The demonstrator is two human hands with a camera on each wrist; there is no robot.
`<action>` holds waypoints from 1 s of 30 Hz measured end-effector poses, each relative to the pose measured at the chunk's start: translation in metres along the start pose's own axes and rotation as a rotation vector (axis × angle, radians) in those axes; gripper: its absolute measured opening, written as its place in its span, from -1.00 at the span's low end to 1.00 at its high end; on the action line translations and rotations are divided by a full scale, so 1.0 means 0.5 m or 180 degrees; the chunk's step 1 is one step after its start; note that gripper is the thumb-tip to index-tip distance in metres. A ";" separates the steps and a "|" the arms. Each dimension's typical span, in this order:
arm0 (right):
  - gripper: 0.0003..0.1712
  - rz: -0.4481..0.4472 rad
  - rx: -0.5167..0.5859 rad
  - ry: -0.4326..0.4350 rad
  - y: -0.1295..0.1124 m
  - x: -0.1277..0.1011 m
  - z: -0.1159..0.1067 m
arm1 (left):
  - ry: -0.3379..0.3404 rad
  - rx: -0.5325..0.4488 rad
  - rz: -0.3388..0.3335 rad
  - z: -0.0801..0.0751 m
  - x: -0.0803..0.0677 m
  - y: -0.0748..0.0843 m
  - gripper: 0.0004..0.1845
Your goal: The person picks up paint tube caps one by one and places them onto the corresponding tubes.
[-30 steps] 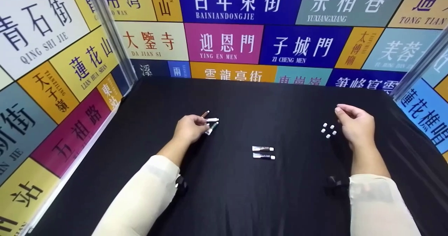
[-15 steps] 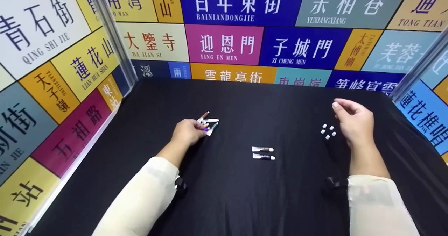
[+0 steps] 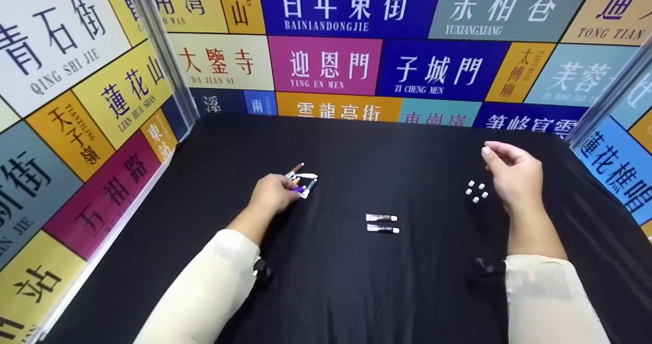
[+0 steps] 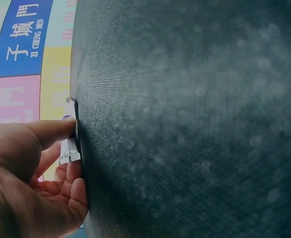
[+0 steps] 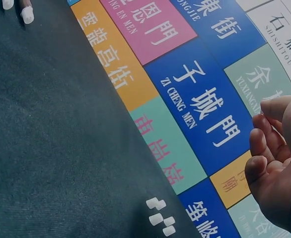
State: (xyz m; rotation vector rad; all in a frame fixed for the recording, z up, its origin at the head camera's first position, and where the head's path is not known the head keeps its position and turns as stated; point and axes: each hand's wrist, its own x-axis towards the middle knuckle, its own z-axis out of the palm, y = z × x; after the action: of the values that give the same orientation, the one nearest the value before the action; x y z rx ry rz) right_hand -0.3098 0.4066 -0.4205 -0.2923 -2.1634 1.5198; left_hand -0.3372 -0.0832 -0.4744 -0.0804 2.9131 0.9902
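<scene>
I am keeping my left hand (image 3: pixel 272 193) curled around the bundle of small tubes (image 3: pixel 304 179) on the black cloth (image 3: pixel 356 293), gripping low so none fan out, while my right hand (image 3: pixel 512 178) is hovering loosely curled and empty beside the white caps (image 3: pixel 477 191).

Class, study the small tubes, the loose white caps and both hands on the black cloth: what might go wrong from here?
1. The left hand touches several small tubes bunched at its fingertips; one may slip or roll away.
2. The white caps lie loose beside the right hand, which hangs above them; a brush of it might scatter them.
3. The two tubes lying mid-cloth could be swept by a sleeve.
</scene>
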 end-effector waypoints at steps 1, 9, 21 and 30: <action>-0.60 0.0000 -0.0010 -0.0004 -0.002 -0.001 0.000 | 0.0006 -0.0023 0.0024 0.000 -0.001 0.001 -0.79; -0.54 -0.0028 -0.0076 -0.0085 -0.026 -0.012 0.004 | 0.0134 -0.0188 0.0288 0.005 -0.010 0.031 -0.81; -0.61 -0.0324 0.0088 -0.0079 -0.062 -0.031 0.021 | 0.0186 -0.0351 0.0571 0.011 -0.034 0.087 -0.83; -0.65 -0.0494 0.0239 -0.0076 -0.088 -0.049 0.027 | 0.0214 -0.0528 0.0603 0.013 -0.052 0.123 -0.85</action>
State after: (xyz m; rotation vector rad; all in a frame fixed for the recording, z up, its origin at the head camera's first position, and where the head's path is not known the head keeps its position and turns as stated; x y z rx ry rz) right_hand -0.2910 0.3691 -0.3895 -0.0791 -2.0888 1.5192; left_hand -0.3151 -0.0298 -0.4403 0.1603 2.9356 1.2811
